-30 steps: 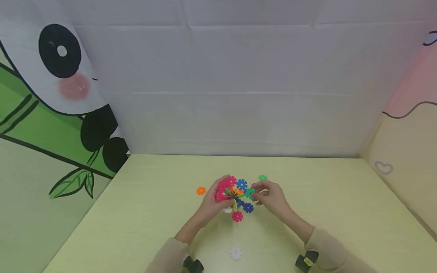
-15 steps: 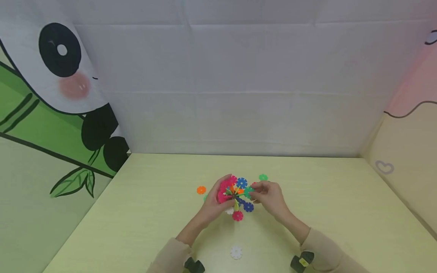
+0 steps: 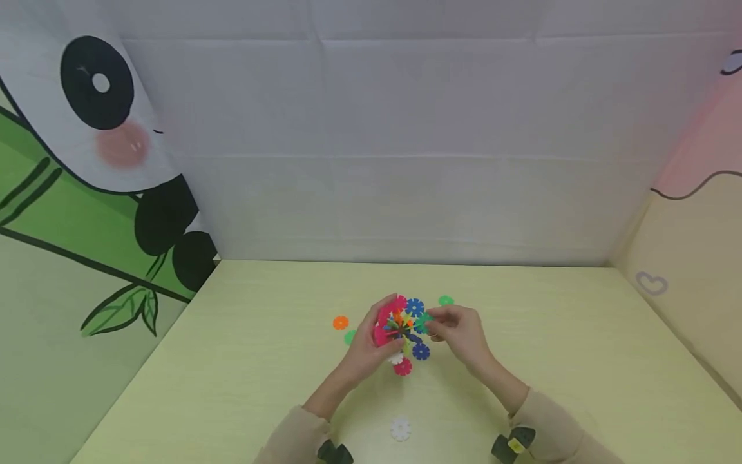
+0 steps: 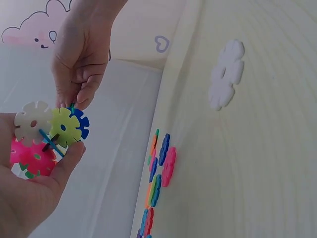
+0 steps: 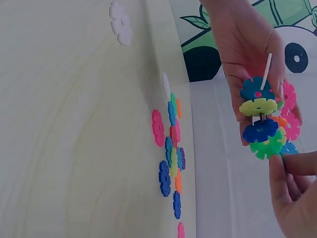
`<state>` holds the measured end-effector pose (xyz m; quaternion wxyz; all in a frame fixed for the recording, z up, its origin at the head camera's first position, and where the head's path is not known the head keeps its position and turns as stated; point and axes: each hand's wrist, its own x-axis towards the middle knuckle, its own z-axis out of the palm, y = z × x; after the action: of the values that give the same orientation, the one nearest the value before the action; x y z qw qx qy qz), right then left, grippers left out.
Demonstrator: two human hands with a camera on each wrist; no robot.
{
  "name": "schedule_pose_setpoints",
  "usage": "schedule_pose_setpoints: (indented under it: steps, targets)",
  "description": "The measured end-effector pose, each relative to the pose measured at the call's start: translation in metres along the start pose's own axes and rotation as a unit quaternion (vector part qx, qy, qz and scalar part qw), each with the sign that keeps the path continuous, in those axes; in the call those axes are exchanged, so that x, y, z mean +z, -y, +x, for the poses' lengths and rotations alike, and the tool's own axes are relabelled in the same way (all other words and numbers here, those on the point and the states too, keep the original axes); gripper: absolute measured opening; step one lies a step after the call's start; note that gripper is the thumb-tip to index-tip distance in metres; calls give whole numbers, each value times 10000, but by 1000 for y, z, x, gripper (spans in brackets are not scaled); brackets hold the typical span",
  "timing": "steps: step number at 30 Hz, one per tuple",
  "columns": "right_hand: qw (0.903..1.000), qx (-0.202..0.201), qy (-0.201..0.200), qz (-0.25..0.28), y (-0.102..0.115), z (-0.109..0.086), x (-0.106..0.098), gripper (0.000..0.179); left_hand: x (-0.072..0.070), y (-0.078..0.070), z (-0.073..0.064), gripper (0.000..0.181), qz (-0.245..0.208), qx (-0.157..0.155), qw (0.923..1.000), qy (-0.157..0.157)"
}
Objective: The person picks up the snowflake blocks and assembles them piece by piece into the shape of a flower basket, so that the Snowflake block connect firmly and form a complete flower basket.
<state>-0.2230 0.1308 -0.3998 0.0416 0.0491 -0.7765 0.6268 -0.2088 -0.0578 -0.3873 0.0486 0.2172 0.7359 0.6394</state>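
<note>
My left hand (image 3: 368,348) holds up a ball-like cluster (image 5: 260,130) of flower-shaped slotted plastic discs, pushed into one another. Pink, blue, yellow, white and orange discs point outward from its core. Pink discs (image 4: 37,158) lie against the left palm in the left wrist view, and the thumb presses at the near side. On the cluster's right side, my right hand (image 3: 461,330) pinches the edge of a green disc (image 5: 267,148) between thumb and fingertips. How deep that disc sits in its slot is hidden by the fingers.
A white disc (image 3: 400,428) lies on the pale yellow table (image 3: 232,386) near its front. Beyond the hands lie an orange disc (image 3: 341,323) and green discs (image 3: 350,336). Wrist views show several coloured discs (image 5: 164,177) spread on the tabletop. A white cloth wall (image 3: 406,193) stands behind.
The left hand has shifted slightly right and turned the cluster a little, uncovering a green disc on the table at its left. The right hand keeps its pinch on the green disc.
</note>
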Motion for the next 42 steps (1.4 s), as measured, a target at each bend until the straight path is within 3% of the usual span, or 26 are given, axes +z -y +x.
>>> schedule_pose_setpoints:
  steps: [6,13,21,26,29,33,38,42]
  targets:
    - [9974,-390,525,-316,-6,7,-10,21,-6,23,6,79,125,-546,9977,393]
    - [9828,-1117,1258,-763,-11,15,-15,19,-15,36,6,66,442,-570,9928,954]
    - [9787,-942,1623,-836,-12,20,-13,24,-24,48,4,60,219,-484,9958,749]
    - [9642,-671,2015,-1590,-28,24,-16,29,-38,51,2,62,215,-676,9965,445]
    - [9533,-491,2279,-1919,-40,26,-16,29,-46,38,0,63,268,-782,9961,314]
    - [9476,-350,2382,-2102,-51,30,-11,29,-49,17,-3,64,238,-824,9959,302]
    - [9394,-288,2375,-2455,-60,33,-3,29,-49,15,-2,65,210,-833,9959,280]
    - [9325,-205,2375,-2714,-58,32,0,26,-48,22,1,64,36,-804,9963,307]
